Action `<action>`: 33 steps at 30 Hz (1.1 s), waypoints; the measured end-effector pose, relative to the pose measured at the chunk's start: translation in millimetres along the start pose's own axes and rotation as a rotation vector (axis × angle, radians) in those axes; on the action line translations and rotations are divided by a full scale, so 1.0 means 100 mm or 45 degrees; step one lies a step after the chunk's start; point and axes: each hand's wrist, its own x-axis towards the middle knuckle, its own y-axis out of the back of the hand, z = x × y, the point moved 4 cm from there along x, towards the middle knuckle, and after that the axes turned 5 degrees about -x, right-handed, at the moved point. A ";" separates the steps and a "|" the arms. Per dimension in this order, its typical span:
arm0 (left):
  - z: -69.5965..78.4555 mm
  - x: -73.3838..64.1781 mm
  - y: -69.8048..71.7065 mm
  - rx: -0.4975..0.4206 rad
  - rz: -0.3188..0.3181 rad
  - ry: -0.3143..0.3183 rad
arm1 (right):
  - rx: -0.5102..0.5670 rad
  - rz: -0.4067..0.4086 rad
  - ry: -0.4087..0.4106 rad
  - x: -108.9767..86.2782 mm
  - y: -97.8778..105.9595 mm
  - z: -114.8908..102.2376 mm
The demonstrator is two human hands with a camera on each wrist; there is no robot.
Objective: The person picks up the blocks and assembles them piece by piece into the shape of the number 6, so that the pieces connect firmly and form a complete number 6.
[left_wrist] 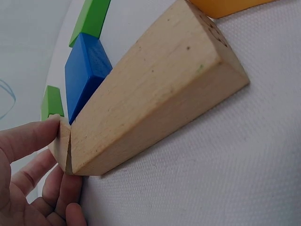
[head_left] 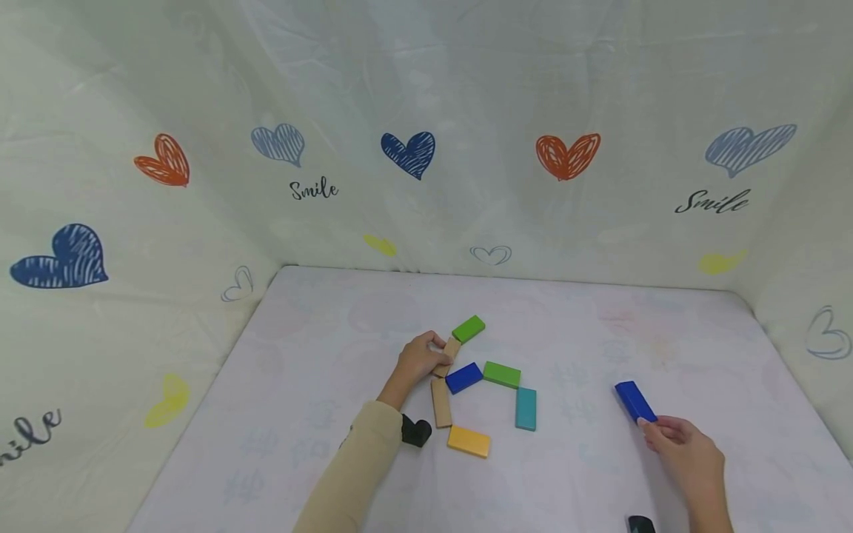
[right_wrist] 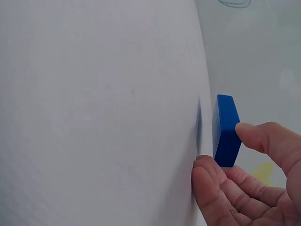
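My left hand (head_left: 418,360) pinches a plain wooden block (head_left: 451,349) between thumb and fingers, at the upper end of a row of blocks. That block's end meets a second wooden block (left_wrist: 155,89). Beside them lie a blue block (head_left: 464,377), a green block (head_left: 502,374), a teal block (head_left: 526,409) and a yellow-orange block (head_left: 469,441). Another green block (head_left: 469,329) sits past the pinched block's far end. Off to the right, my right hand (head_left: 689,451) holds a second blue block (right_wrist: 226,132) by one end, raised off the table, its shadow below.
The blocks lie on a white-covered table (head_left: 320,370). Pale curtains with printed hearts hang behind it and at both sides. A black object (head_left: 416,431) shows beside the left sleeve, and a dark object (head_left: 641,524) is cut off at the bottom edge.
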 end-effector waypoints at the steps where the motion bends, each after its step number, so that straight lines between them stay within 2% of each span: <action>1: 0.00 0.00 0.00 0.000 0.001 0.000 | 0.003 -0.005 0.007 -0.01 -0.01 0.00; 7: 0.02 -0.01 0.01 -0.008 -0.004 0.001 | 0.009 -0.109 0.026 -0.12 -0.13 -0.02; 14: 0.02 -0.02 0.02 -0.009 -0.003 0.003 | 0.028 -0.270 0.187 -0.34 -0.28 -0.23; 19: 0.02 -0.01 0.02 -0.002 -0.008 -0.007 | 0.078 -0.302 0.264 -0.48 -0.34 -0.40; 26: 0.02 0.00 0.02 0.003 -0.007 -0.014 | 0.206 -0.373 0.307 -0.61 -0.44 -0.58; 33: 0.02 -0.01 0.01 -0.003 -0.011 -0.020 | 0.209 -0.441 0.337 -0.72 -0.60 -0.70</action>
